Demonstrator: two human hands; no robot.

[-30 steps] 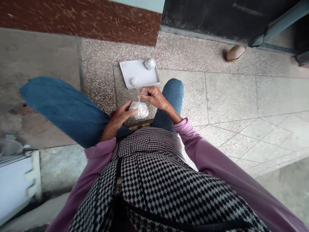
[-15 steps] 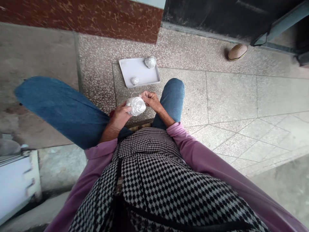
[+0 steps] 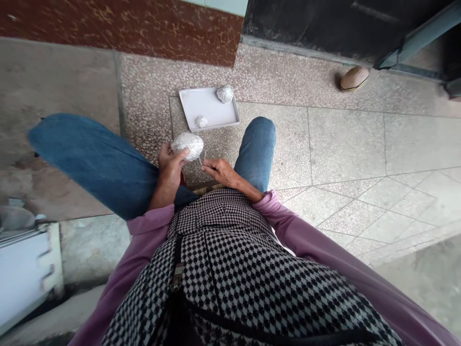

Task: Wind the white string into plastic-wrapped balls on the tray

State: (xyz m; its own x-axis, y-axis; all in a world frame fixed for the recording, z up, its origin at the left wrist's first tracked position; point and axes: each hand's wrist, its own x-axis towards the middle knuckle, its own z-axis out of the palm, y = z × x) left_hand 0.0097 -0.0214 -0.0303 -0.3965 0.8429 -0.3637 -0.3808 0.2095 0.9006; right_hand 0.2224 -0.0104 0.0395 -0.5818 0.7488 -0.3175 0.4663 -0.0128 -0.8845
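Note:
A shiny white ball of string (image 3: 188,145) is held above the floor between my knees. My left hand (image 3: 170,161) grips it from the left and below, with the thumb lying across its front. A loose strand of string (image 3: 201,158) runs from the ball's right side down to my right hand (image 3: 220,171), whose fingertips pinch it just below and right of the ball. Beyond my hands lies a shallow white tray (image 3: 192,103). In it sit a larger ball (image 3: 225,94) at the far right corner and a small ball (image 3: 201,121) near the front edge.
A tan rounded object (image 3: 355,78) with a dark band lies on the speckled floor (image 3: 273,81) at the upper right. A reddish-brown wall base (image 3: 126,29) and a dark panel (image 3: 306,29) border the far side. My jeans-clad knees flank the tray.
The ball of string has moved left and slightly up in my left hand and has turned. My right hand has gone from the ball's upper right to below its right side, holding the strand.

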